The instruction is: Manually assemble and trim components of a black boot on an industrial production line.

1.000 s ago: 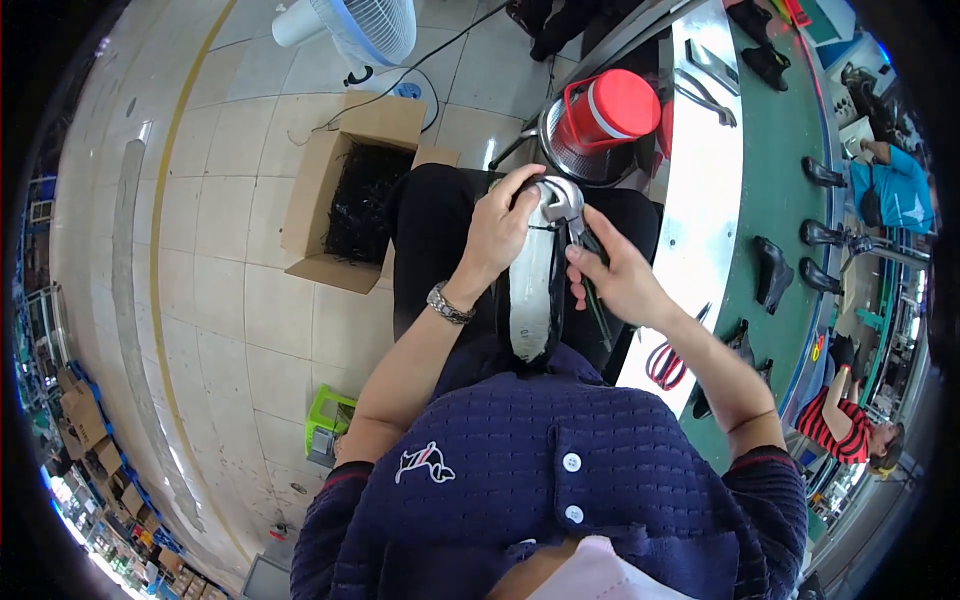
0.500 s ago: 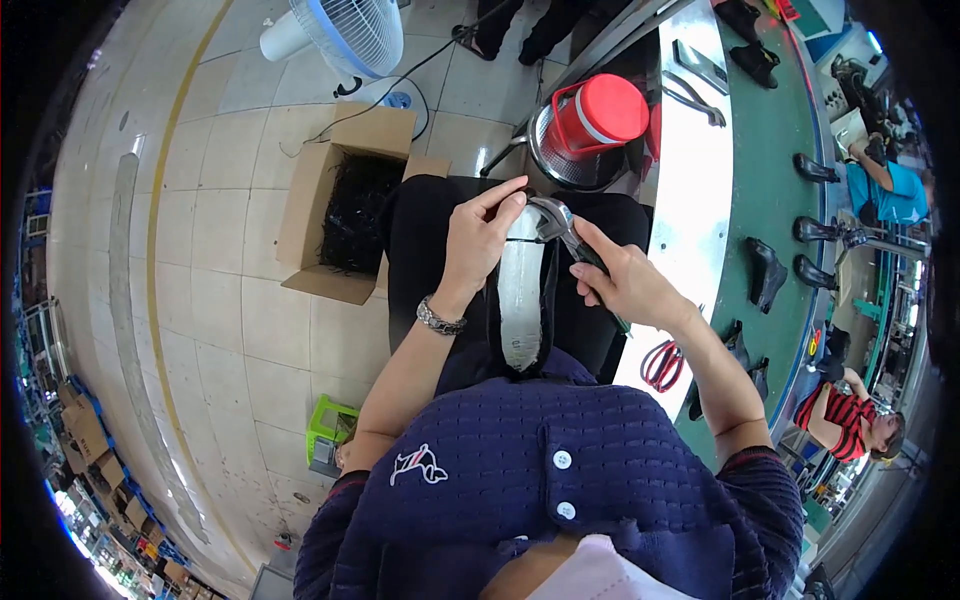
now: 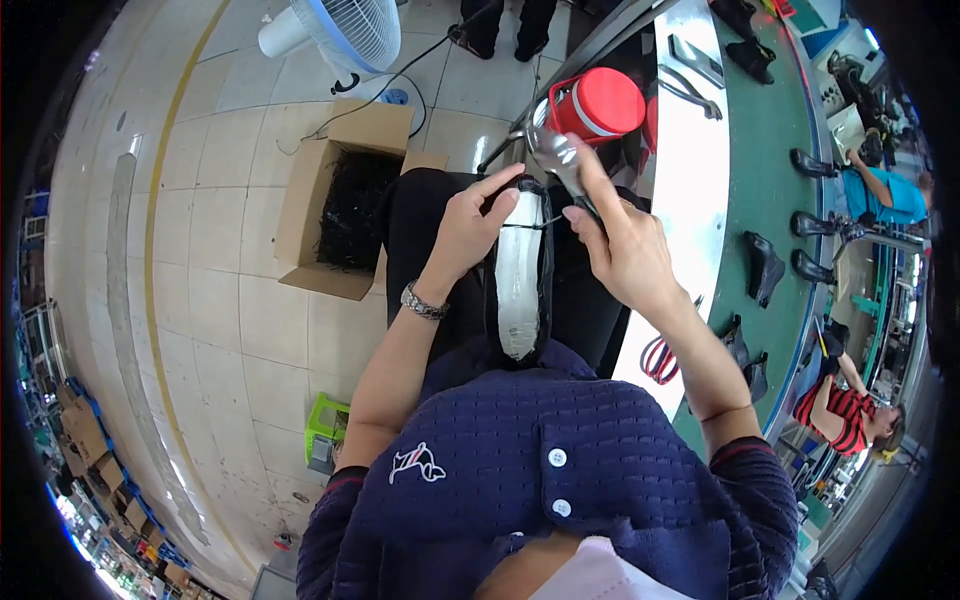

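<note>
A black shoe (image 3: pixel 519 275) lies bottom up between my thighs, its pale sole side facing me and a thin dark cord crossing it near the far end. My left hand (image 3: pixel 472 225) grips the shoe's far end from the left, index finger and thumb at the tip. In my right hand (image 3: pixel 632 245) is a pair of lasting pincers (image 3: pixel 553 152) with a silver head and a dark handle. The head, smeared by motion, hangs past the far tip of the shoe, apart from it. My right fingers are wrapped round the handle, which they mostly hide.
A cardboard box (image 3: pixel 302 210) with black scraps stands on the floor at left, near a fan (image 3: pixel 350 35). A red jug (image 3: pixel 607 103) sits ahead. On the metal ledge at right lie black-handled pliers (image 3: pixel 690 95) and red-handled scissors (image 3: pixel 659 360); black shoes (image 3: pixel 763 268) rest on the green belt.
My right hand has swung the pincers up and away from the shoe's far end, where the head was touching. My left hand stays at the tip, shifted slightly.
</note>
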A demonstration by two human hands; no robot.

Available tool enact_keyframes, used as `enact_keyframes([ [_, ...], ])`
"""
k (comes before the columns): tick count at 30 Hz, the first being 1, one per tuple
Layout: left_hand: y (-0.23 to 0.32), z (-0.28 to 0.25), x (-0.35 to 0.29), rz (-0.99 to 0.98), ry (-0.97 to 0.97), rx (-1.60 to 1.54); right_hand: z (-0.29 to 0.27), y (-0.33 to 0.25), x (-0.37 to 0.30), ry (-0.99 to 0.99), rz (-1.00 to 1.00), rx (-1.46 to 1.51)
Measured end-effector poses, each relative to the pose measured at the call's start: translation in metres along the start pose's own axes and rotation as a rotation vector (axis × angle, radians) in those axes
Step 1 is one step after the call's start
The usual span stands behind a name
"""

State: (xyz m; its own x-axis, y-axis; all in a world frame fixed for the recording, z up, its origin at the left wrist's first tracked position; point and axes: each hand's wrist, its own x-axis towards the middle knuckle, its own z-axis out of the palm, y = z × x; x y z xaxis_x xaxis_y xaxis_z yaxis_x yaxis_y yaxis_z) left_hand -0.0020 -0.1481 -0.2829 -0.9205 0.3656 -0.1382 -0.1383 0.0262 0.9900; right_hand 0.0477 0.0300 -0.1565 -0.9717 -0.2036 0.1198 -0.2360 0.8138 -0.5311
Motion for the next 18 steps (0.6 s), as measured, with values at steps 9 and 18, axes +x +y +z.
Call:
enact_keyframes([
  [9, 0.016, -0.004, -0.002, -0.091, -0.078, -0.163, 0.004, 0.009, 0.004, -0.153, -0.069, -0.211],
  [18, 0.018, -0.014, -0.02, 0.074, -0.014, 0.024, 0.017, 0.042, -0.051, 0.072, 0.465, 0.525],
])
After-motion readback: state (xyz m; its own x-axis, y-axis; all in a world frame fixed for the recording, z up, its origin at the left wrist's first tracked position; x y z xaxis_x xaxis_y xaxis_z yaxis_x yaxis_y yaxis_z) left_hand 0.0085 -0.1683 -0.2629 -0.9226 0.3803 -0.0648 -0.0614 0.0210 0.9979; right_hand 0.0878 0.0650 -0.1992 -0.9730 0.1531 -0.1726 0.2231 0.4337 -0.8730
